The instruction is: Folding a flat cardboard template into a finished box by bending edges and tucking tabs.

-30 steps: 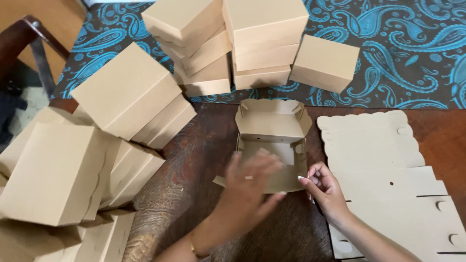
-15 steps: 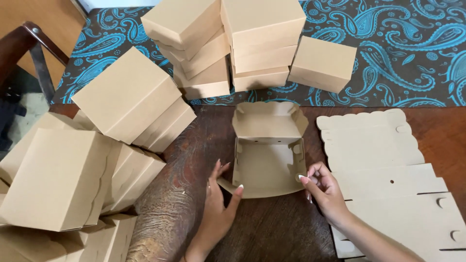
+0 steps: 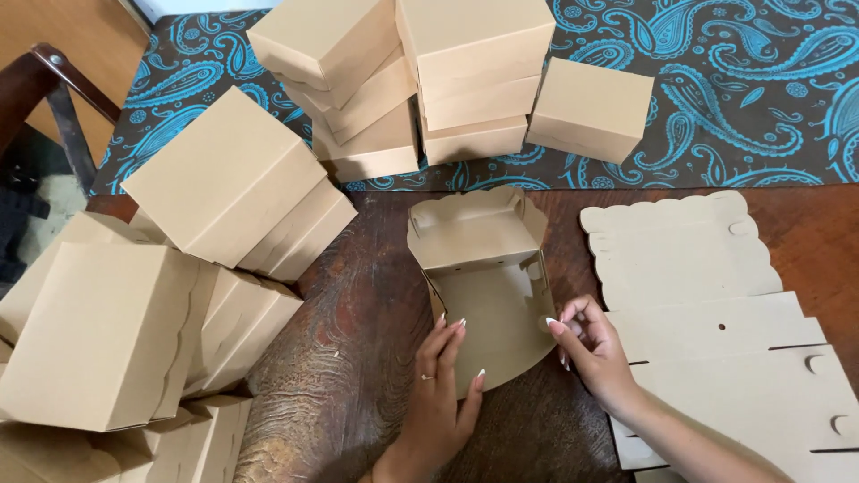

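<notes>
Half-folded box (image 3: pixel 488 286): sits on the dark wooden table (image 3: pixel 358 358), dead centre, back flap standing up, front panel lying flat toward the person.
Left hand (image 3: pixel 443 385): at 6 o'clock of the box, fingers stretched out and loose, fingertips pressing the left side wall.
Right hand (image 3: pixel 591 349): at 4 o'clock, thumb and forefinger pinching the right side flap of the box.
Flat blanks (image 3: pixel 707 313): piled at 3 o'clock, just beside the right hand.
Finished boxes (image 3: pixel 224 188): stacked from 9 round to 12 o'clock.
Paisley cloth (image 3: pixel 743 89): blue, across the top.
</notes>
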